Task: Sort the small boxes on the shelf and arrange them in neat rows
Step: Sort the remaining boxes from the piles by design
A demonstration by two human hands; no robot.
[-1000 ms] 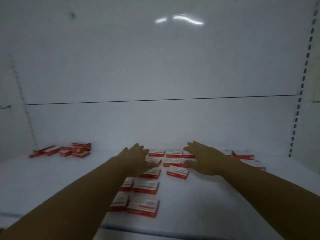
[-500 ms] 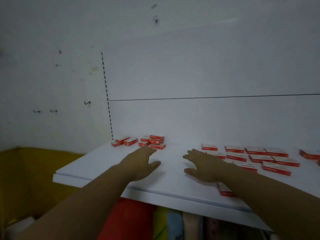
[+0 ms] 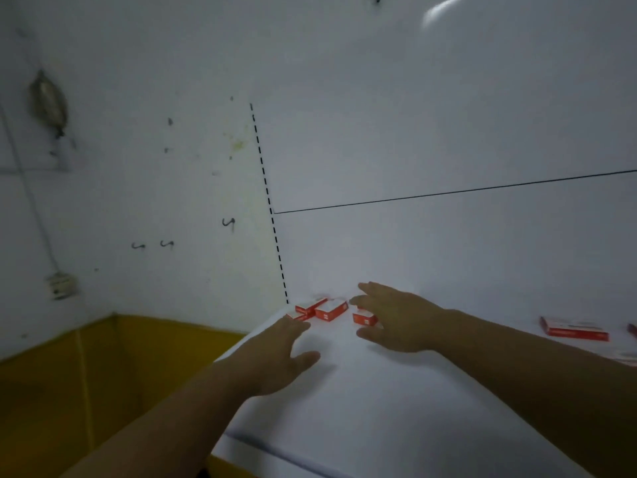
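The small boxes (image 3: pixel 325 310) are showing red sides and white tops, and so is a lone box (image 3: pixel 574 331) far right. The shelf (image 3: pixel 379 408) is showing plain white. The wall (image 3: pixel 138 201) is showing white with dark smudges (image 3: pixel 48 101) and a yellowish stain (image 3: pixel 238 144). A black dashed line (image 3: pixel 265 188) is running down it and a thin black line (image 3: pixel 448 193) is crossing it. A yellow panel (image 3: pixel 103 374) is showing below.

Both hands have left the ordered rows in the middle of the shelf (image 3: pixel 379 408) and travelled to its left back corner. The left hand (image 3: pixel 275 353) now reaches the near edge of the loose cluster of boxes (image 3: pixel 325 310) there, and the right hand (image 3: pixel 396 319) spreads over the cluster's right side (half a second ago both hung short of it). The rows have slid out of view to the right, bar one box (image 3: pixel 574 329).
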